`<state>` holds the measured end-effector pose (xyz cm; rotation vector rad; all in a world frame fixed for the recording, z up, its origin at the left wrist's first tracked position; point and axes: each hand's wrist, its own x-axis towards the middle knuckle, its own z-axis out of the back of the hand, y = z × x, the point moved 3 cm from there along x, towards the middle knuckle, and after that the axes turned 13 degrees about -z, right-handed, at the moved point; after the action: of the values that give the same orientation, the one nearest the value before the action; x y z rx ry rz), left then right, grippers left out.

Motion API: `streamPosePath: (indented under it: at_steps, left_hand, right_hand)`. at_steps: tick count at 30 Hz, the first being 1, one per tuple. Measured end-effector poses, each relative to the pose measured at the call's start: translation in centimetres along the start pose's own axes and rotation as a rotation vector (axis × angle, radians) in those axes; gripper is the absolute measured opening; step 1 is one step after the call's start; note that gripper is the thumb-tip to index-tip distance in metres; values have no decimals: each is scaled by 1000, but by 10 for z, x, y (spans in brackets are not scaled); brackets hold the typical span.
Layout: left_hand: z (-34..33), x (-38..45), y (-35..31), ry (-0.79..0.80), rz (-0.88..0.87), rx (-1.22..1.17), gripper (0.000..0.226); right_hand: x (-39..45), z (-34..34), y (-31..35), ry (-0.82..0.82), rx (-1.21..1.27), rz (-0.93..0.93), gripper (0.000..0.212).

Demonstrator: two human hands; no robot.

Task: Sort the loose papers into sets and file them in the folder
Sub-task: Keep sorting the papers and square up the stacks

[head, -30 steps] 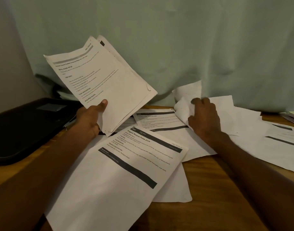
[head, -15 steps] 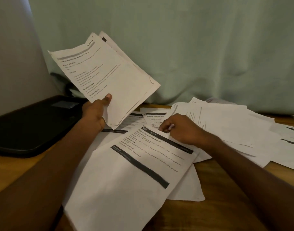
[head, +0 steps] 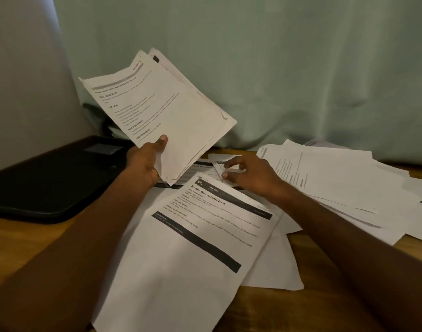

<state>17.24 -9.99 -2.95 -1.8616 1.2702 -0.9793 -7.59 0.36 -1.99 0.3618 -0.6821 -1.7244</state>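
Two hands work the papers. The left hand grips a raised sheaf of several sheets, thumb on top. The right hand pinches one small sheet lying on the wooden table. One black folder lies closed at left; one loose pile sits at right.

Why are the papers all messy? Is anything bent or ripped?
The loose sheets on the wooden table lie crooked and overlapping. The held stack in the left hand has a curled, dog-eared corner. No rips show. The right hand pinches a sheet.
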Motion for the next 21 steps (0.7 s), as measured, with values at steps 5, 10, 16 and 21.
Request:
streamPosePath:
  at_steps: [5,10,16,21]
  left_hand:
    - [-1,1,4,9,-12,14,43]
    - [-1,1,4,17,-19,19,43]
    - [-2,-5,5,51,33,-38,42]
    - [-7,-9,6,47,28,-24,42]
  right_hand:
    - [14,-8,-21,63,-58,-221,92]
    - [18,-12,-22,102,-140,-250,126]
    - [23,-7,-23,43,-23,-245,74]
    - [21,11,-31,-52,333,-218,37]
